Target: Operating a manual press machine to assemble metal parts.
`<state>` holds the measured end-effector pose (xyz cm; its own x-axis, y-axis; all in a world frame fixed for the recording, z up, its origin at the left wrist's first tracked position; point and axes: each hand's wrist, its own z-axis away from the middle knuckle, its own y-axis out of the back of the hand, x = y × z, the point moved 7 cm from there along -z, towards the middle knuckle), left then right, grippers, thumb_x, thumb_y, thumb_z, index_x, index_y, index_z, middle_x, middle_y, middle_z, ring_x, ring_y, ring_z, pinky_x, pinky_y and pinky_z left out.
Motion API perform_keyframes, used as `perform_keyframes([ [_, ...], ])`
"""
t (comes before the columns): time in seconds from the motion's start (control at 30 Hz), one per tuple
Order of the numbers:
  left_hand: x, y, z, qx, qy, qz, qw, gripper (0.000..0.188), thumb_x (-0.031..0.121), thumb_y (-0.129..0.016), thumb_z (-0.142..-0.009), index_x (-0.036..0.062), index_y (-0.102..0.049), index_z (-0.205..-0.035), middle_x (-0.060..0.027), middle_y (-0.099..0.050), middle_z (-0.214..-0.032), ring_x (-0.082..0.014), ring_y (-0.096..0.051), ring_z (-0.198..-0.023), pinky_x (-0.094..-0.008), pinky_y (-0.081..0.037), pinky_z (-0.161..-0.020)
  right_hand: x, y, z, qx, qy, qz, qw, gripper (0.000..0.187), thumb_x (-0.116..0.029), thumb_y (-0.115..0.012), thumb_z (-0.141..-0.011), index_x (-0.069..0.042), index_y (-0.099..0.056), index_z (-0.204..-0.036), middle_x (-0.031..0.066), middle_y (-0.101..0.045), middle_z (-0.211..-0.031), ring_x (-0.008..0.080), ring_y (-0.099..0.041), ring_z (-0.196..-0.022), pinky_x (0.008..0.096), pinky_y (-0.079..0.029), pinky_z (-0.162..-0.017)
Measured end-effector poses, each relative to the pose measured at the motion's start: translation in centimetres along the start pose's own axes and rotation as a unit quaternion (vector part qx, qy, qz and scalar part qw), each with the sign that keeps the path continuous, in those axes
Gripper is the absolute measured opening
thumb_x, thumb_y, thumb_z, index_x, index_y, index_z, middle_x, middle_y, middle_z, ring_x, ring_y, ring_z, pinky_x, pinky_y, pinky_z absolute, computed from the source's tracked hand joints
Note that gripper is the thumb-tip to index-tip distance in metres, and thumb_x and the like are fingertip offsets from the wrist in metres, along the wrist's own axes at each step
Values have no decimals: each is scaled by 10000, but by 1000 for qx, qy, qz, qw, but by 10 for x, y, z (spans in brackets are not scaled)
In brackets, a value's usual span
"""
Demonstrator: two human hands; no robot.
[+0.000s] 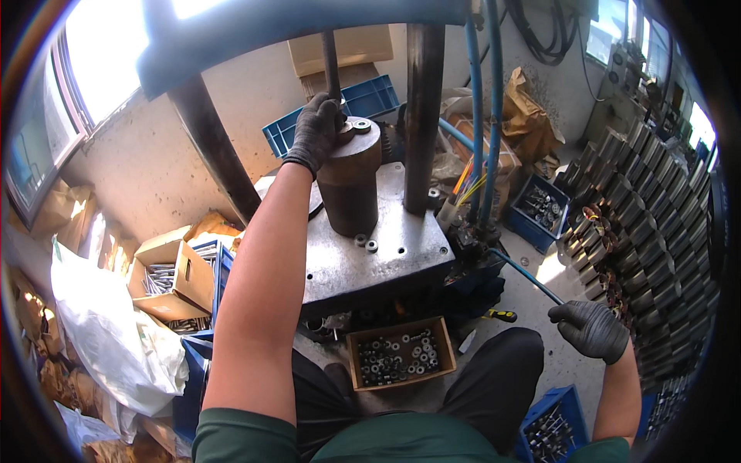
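My left hand (316,133), in a dark grey glove, is closed around the lower end of an upright metal rod (330,62). It is just above a thick steel cylinder (350,181) standing on the press's metal table (417,243). A small metal ring (361,126) lies on the cylinder's top; what is under my fingers is hidden. Two small rings (371,246) sit at the cylinder's foot. Off to the right, my gloved right hand (593,330) grips the end of a blue lever (529,276) that slopes up to the press.
A cardboard box (356,363) of small rings is between my legs. Steel columns (424,116) flank the cylinder. Blue crates of metal parts (538,208) stand at right, beside stacked metal cylinders (648,224). A screwdriver (502,315) lies on the floor; a white sack (108,324) is at left.
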<state>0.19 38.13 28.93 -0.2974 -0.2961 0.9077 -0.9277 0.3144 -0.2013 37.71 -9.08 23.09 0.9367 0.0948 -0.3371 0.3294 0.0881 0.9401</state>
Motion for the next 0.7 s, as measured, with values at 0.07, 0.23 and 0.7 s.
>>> perform_keyframes([
  [0.07, 1, 1, 0, 5, 0, -12, 1000, 155, 140, -550, -1004, 42, -632, -1091, -39, -550, -825, -150, -569, -721, -312, -560, -647, -2, -4, -1, -35, 18, 33, 999, 260, -200, -663, -953, -77, -763, -1159, 161, -787, -987, 367, -767, -907, 459, -613, -819],
  [0.23, 9, -4, 5, 2, -14, -24, 1000, 152, 134, -544, -1001, 45, -629, -1091, -39, -553, -834, -145, -575, -737, -304, -570, -652, 3, -3, -2, -44, -5, -9, 999, 253, -192, -667, -955, -60, -755, -1152, 175, -781, -986, 370, -762, -935, 457, -610, -841],
  [0.7, -2, 4, -4, -28, -19, -14, 999, 346, 139, -530, -985, 32, -632, -1298, -36, -552, -952, -133, -552, -820, -304, -610, -717, -14, 143, -126, 435, 72, 8, 898, 243, -233, -710, -1043, 3, -730, -1097, 175, -718, -901, 299, -715, -816, 412, -551, -778],
])
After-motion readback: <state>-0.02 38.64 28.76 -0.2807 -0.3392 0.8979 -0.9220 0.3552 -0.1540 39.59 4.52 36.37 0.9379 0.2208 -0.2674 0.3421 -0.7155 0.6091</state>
